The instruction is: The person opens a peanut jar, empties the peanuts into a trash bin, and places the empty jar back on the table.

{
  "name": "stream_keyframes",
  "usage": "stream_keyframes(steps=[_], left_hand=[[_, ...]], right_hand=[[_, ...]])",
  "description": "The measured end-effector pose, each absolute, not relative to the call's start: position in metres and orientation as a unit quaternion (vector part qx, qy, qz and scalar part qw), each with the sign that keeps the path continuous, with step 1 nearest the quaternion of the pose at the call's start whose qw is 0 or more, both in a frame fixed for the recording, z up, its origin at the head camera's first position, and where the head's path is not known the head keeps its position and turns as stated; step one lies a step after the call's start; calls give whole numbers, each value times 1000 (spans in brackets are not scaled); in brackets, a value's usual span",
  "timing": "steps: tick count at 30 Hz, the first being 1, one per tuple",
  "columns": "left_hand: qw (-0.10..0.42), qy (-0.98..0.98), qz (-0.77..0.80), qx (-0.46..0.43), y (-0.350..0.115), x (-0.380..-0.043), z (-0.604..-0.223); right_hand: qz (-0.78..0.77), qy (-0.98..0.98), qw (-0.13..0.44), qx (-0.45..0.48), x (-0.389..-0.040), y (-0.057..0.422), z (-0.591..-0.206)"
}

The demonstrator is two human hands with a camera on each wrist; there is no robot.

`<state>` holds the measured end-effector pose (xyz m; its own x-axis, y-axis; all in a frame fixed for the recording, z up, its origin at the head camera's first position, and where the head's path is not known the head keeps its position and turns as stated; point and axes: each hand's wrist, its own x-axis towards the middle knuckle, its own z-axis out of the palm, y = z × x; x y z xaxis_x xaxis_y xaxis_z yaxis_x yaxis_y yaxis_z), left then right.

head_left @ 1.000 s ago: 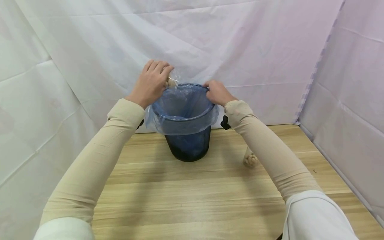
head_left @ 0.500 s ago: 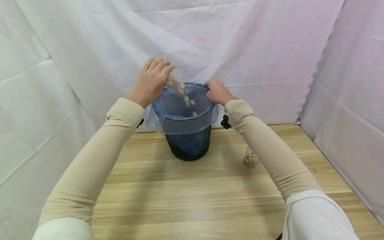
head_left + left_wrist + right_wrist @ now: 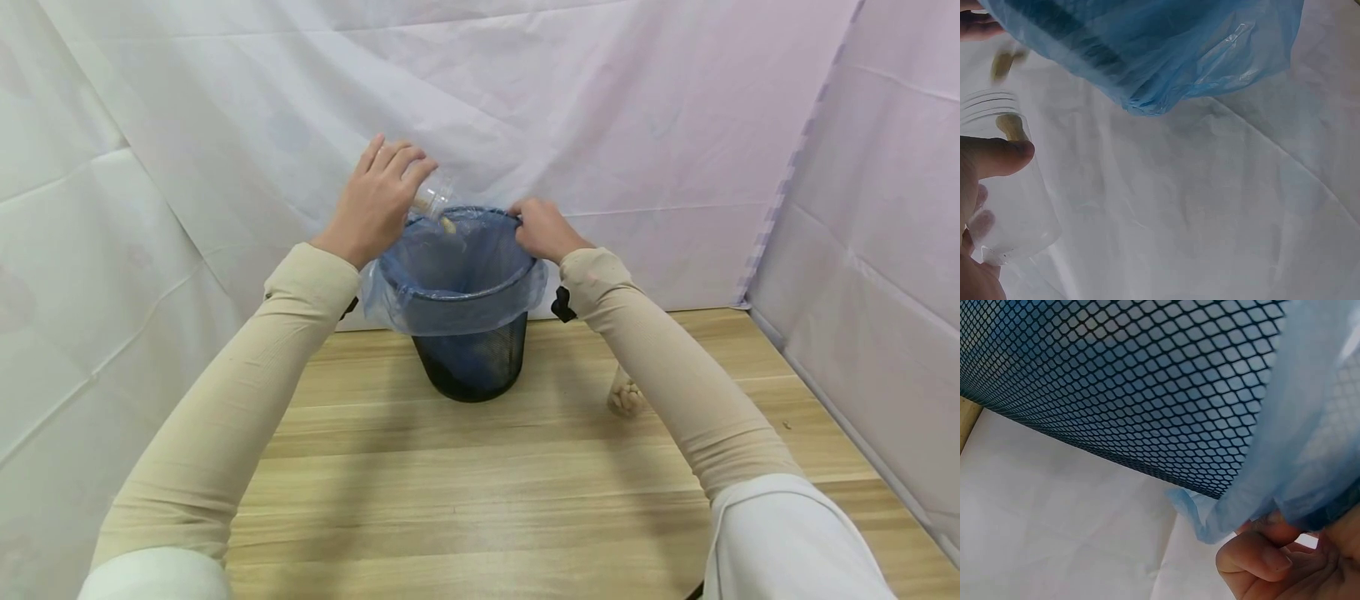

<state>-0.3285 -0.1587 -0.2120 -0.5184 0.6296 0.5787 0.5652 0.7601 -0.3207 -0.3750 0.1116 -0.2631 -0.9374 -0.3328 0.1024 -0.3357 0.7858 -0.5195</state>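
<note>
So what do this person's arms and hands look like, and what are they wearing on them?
The left hand and right hand are ungloved. Both arms have beige sleeves ending in wider cuffs, with white sleeves higher up. A small black piece shows by each cuff; I can't tell what it is.

Head view looks down; close wrist views apparently share the bag (image 3: 1166,56).

Tilted clear jar (image 3: 1025,203) above bin (image 3: 471,367)
</note>
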Motion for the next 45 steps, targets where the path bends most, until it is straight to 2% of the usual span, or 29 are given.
stream_keyframes(steps=[18,31,38,45], left_hand=[[343,-859,42,-378,-162,-327,-214],[354,-870,43,-340,-171,-322,-206],[317,-883,19,-345,-172,-320,-203],[285,-882,39,-374,-171,-318,-220]], right_hand=[[270,-946,2,180,-376,113,-263],[272,-948,-10,167,-376,111,-263],[275,-946,-13,170,-374,110,-262],[275,-946,-15,170,-375,108,-263]])
